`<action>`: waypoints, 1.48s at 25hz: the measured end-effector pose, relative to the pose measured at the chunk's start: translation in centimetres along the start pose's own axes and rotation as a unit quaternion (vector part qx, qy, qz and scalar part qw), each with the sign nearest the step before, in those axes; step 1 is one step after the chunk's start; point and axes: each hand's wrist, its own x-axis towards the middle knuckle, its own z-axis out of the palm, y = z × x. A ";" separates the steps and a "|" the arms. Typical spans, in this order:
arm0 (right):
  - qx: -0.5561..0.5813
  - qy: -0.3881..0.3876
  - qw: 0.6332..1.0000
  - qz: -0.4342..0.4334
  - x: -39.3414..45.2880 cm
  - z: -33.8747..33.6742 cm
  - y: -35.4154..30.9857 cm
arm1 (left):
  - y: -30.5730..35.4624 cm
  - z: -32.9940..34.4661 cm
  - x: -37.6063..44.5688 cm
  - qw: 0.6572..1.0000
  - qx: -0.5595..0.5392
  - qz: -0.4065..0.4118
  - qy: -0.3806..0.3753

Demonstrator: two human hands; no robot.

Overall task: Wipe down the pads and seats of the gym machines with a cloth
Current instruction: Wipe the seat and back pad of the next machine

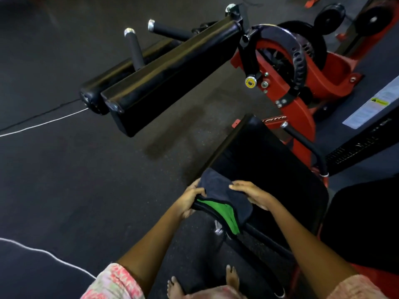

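A gym: red-framed machine with black pads (dark rubber floor).

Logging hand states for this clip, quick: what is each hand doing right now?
Left hand: fingers curled round the edge of the cloth.
Right hand: fingers fairly straight, resting on the cloth.

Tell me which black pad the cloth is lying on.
The seat pad nearest the person, low in the picture. Both hands, left hand and right hand, hold the cloth at its near corner. The long pad and the roller beyond sit untouched.
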 end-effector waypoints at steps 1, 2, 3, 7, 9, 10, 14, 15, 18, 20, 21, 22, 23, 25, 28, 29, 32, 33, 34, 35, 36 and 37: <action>-0.018 -0.033 0.999 0.031 -0.3 -0.9 0.5 | -0.7 0.1 0.0 1.000 -0.004 -0.006 0.013; -0.047 -0.056 0.996 0.052 -0.4 -1.7 0.7 | -1.4 0.1 0.0 0.999 -0.009 -0.007 0.032; -0.085 -0.058 0.993 0.058 0.0 -2.5 0.8 | -2.2 0.1 0.1 0.998 -0.005 -0.001 0.059; -0.169 0.028 0.985 -0.021 2.8 -4.7 0.7 | -4.6 0.5 2.0 0.979 0.033 0.079 0.185; -0.250 0.038 0.964 -0.087 4.2 -5.7 1.1 | -5.6 1.5 3.4 0.950 0.114 0.162 0.244; -0.292 0.046 0.948 -0.122 5.0 -6.1 1.1 | -6.1 1.9 4.1 0.928 0.157 0.205 0.268; -0.392 0.109 0.894 -0.189 8.1 -6.6 -0.1 | -7.6 2.5 5.9 0.853 0.255 0.270 0.367; -0.436 0.123 0.875 -0.169 8.8 -6.5 -0.5 | -8.1 2.6 6.2 0.853 0.266 0.249 0.374; -0.547 0.187 0.800 -0.162 10.1 -5.5 -0.7 | -9.5 2.9 7.0 0.862 0.273 0.202 0.377; -0.559 0.240 0.742 -0.281 10.1 -3.2 0.0 | -9.7 3.3 7.1 0.853 0.272 0.207 0.393; -0.546 0.238 0.727 -0.342 9.9 -1.6 0.7 | -9.7 3.4 7.1 0.849 0.272 0.212 0.400; -0.532 0.217 0.727 -0.377 9.9 0.2 1.5 | -9.7 3.3 7.1 0.848 0.270 0.216 0.403; -0.529 0.188 0.741 -0.369 9.7 1.9 2.4 | -9.7 3.1 7.0 0.847 0.271 0.216 0.403; -0.563 0.158 0.754 -0.300 9.6 4.1 4.2 | -9.7 2.3 6.9 0.839 0.283 0.224 0.407; -0.591 0.176 0.741 -0.267 10.4 4.5 4.6 | -9.4 0.4 6.7 0.851 0.279 0.221 0.386; -0.583 0.180 0.753 -0.249 10.9 4.7 3.9 | -9.1 -0.2 6.7 0.864 0.279 0.204 0.365; -0.599 0.146 0.762 -0.200 12.0 7.1 1.9 | -8.5 -1.5 6.9 0.885 0.250 0.209 0.333; -0.619 0.117 0.741 -0.233 11.6 7.9 2.2 | -8.6 -1.8 6.8 0.890 0.227 0.217 0.331; -0.634 0.087 0.714 -0.285 10.8 8.1 2.8 | -8.5 -2.0 6.8 0.894 0.205 0.217 0.335; -0.645 0.064 0.686 -0.332 10.1 7.4 3.7 | -8.5 -2.1 6.7 0.898 0.185 0.215 0.336; -0.646 0.058 0.665 -0.369 9.7 6.0 4.6 | -8.5 -2.4 6.6 0.901 0.170 0.212 0.337; -0.644 0.073 0.650 -0.396 9.9 4.2 5.0 | -8.5 -2.7 6.6 0.906 0.158 0.209 0.333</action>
